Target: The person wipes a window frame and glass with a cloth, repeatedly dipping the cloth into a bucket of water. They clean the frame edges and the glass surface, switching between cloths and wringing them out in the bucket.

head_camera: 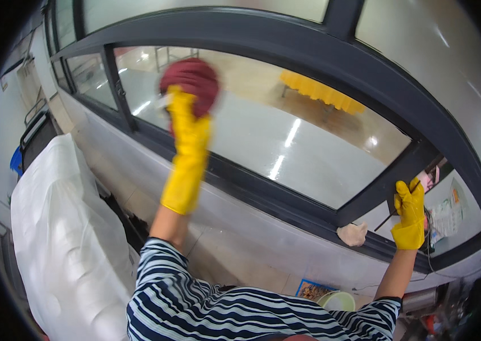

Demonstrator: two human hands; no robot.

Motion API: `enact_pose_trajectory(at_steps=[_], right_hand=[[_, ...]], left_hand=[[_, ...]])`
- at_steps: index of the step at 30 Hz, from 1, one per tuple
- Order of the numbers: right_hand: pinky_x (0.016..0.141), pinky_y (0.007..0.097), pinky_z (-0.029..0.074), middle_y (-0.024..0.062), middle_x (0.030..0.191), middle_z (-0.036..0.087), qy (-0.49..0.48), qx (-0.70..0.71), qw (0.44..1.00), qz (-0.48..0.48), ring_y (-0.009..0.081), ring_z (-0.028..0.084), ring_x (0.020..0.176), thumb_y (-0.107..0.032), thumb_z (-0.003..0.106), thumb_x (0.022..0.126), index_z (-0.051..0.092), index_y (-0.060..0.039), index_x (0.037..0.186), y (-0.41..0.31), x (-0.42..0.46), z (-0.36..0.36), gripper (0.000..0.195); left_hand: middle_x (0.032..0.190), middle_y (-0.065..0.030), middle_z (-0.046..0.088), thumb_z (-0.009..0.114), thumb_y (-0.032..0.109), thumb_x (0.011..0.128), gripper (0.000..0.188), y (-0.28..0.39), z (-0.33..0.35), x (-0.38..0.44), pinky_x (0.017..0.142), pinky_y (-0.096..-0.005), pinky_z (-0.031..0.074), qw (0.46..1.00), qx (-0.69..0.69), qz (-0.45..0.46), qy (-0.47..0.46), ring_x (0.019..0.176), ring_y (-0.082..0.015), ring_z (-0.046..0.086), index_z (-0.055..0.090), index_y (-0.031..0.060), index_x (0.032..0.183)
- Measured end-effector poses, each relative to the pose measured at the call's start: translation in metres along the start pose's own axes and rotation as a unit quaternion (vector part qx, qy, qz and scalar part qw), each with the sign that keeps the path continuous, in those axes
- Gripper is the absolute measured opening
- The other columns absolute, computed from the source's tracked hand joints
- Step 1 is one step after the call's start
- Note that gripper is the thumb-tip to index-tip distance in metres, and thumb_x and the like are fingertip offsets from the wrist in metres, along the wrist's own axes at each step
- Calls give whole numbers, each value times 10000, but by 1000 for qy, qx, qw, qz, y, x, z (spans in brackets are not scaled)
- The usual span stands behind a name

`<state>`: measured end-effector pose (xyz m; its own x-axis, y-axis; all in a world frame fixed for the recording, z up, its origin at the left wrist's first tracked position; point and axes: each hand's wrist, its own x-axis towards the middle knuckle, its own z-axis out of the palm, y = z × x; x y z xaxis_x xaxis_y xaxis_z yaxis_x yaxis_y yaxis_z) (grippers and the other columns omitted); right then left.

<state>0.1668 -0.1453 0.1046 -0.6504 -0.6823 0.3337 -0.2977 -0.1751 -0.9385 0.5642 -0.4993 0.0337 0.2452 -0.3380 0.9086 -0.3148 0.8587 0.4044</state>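
My left hand (pixel 189 128), in a yellow rubber glove, is raised to the window pane (pixel 249 123) with a bunched dark red cloth (pixel 193 74). Motion blurs both the hand and the cloth. At the right end of the dark grey sash (pixel 376 181), my right hand (pixel 410 213) wears a matching glove. A thin dark rod (pixel 385 221) runs through its grip, and the fingers are close to the sash edge. A crumpled pale cloth (pixel 352 234) lies on the sill track, left of that hand.
White sheeting (pixel 67 238) covers a bulky object at left. On the floor below the wall stand a pale green bucket (pixel 342 301) and a blue-edged printed box or packet (pixel 313 290). Beyond the glass is a table with a yellow skirt (pixel 321 91). A printed bag (pixel 447 217) shows through the opening at right.
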Motion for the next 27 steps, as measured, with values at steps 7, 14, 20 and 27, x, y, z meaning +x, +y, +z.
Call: enact_pose_trajectory(at_steps=[7, 14, 20, 27], right_hand=[[349, 218, 244, -47, 609, 463, 23, 8, 999, -42, 67, 389, 389, -151, 658, 905, 496, -170, 938, 30, 9, -14, 166], [575, 181, 364, -36, 900, 594, 105, 46, 993, -9, 53, 485, 657, -124, 695, 869, 549, -98, 1221, 12, -15, -42, 383], [542, 153, 350, -46, 966, 588, 154, 15, 988, -3, 15, 465, 662, -142, 643, 918, 504, -96, 1287, 38, -4, -105, 397], [418, 169, 282, -7, 859, 620, 92, 17, 994, -57, 26, 403, 500, -157, 643, 915, 525, -49, 1264, 45, 7, -100, 384]], left_hand=[[1371, -93, 463, 619, 170, 819, 344, 222, 76, -126, 1084, -511, 258, 913, -121, 248, -301, 1309, -380, 364, 607, 211, 1161], [1318, -126, 528, 624, 239, 789, 379, 175, 59, -135, 1019, -474, 362, 874, -119, 291, -371, 1194, -349, 498, 627, 220, 1167], [1373, -193, 456, 638, 263, 825, 453, 19, -14, -114, 1055, -492, 335, 910, 199, 180, -316, 1222, -406, 450, 562, 150, 1257], [1322, -59, 485, 581, 273, 936, 532, -138, -25, -10, 1019, -279, 370, 919, -287, -208, 172, 1204, -205, 483, 377, 117, 1401]])
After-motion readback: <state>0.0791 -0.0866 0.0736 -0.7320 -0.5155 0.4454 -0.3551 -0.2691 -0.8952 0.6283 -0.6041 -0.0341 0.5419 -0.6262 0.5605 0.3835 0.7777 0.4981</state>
